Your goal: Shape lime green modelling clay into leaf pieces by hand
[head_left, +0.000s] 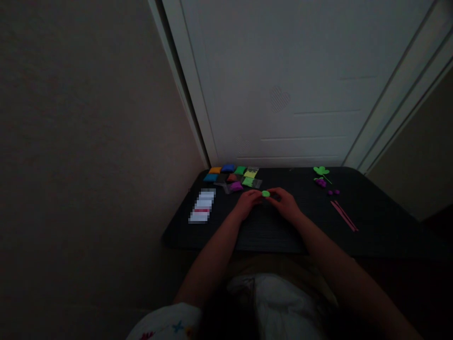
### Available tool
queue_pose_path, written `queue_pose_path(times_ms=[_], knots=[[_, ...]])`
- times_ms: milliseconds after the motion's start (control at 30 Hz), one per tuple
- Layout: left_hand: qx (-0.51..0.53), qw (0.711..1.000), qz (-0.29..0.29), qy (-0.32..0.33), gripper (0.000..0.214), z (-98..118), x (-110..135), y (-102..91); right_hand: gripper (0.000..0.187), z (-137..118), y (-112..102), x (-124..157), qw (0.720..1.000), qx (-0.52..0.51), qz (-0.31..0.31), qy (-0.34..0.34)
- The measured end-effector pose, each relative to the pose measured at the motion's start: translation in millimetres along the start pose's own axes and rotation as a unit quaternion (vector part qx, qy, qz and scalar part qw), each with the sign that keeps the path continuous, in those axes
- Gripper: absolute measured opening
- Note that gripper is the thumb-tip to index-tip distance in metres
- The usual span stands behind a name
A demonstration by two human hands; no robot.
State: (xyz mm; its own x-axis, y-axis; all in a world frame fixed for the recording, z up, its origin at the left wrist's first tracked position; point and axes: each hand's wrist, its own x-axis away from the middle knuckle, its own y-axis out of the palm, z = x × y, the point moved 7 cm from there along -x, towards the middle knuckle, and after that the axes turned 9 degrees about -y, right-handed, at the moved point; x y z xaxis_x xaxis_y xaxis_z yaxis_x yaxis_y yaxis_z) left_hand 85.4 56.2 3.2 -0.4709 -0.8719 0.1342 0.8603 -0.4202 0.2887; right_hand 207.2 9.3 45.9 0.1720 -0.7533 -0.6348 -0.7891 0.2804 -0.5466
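Observation:
Both hands meet over the middle of a dark table [375, 222]. A small bright green lump of clay [265, 193] sits between their fingertips. My left hand [248, 201] has its fingers curled on the lump from the left. From the right, my right hand [285, 201] pinches the same lump. The room is dim, so finger detail is faint.
Several coloured clay packets [231, 176] lie at the table's back left, with a white leaflet [202, 206] in front of them. At the back right are a green clay shape [321, 171], purple bits [322, 183] and thin pink sticks [344, 216]. A white door [283, 80] stands behind.

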Motion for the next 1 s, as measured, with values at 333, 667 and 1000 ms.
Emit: queue_pose_path(times_ms=[333,667,1000], knots=[[-0.058,0.998,0.025,0.001,0.029,0,2,2.2,0.027,0,1,0,1.000,0.000,0.006,-0.013],[-0.057,0.998,0.004,0.008,0.031,2,2,5.4,0.029,2,4,1,1.000,-0.023,-0.010,-0.008],[-0.146,0.989,0.005,0.021,0.032,7,9,10.9,0.030,-14,2,1,0.999,-0.012,-0.009,-0.052]])
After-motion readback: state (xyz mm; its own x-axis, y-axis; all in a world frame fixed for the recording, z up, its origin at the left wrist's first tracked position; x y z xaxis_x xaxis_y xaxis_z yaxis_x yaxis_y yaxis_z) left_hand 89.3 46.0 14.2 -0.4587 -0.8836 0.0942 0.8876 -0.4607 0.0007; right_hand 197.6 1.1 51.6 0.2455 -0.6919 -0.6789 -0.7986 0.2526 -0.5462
